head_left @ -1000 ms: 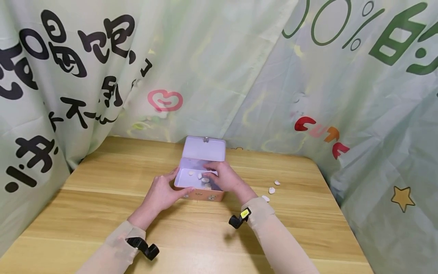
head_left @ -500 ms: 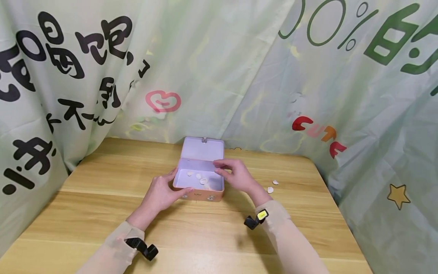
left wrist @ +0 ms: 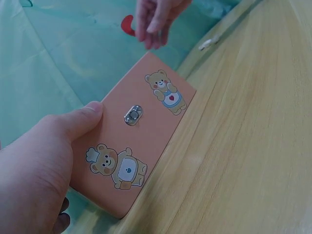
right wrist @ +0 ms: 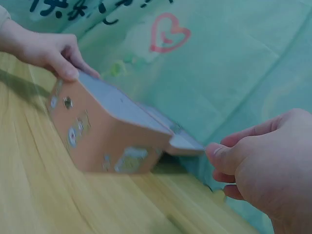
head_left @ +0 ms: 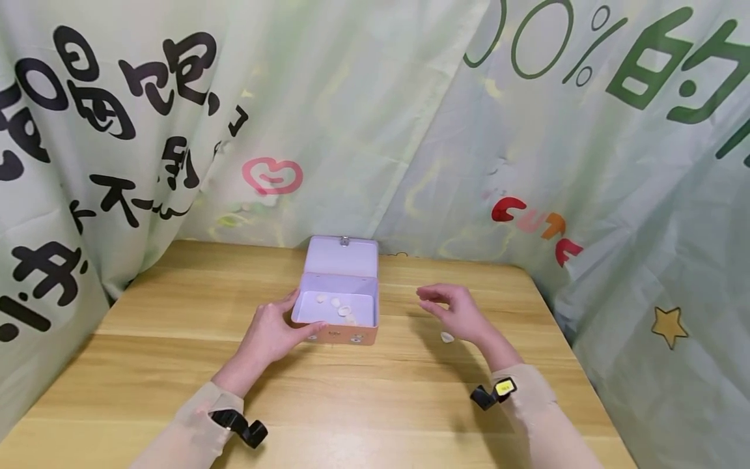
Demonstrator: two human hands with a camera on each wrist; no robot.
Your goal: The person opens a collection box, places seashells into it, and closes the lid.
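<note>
Curtain (head_left: 351,117) reading "CUTE" (head_left: 554,225), "0%的" (head_left: 647,60), black Chinese characters (head_left: 114,197)

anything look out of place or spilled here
Slightly: a small white piece lies loose on the table near the right hand, while similar pieces lie inside the open box, so it looks stray. I see no clear damage.
</note>
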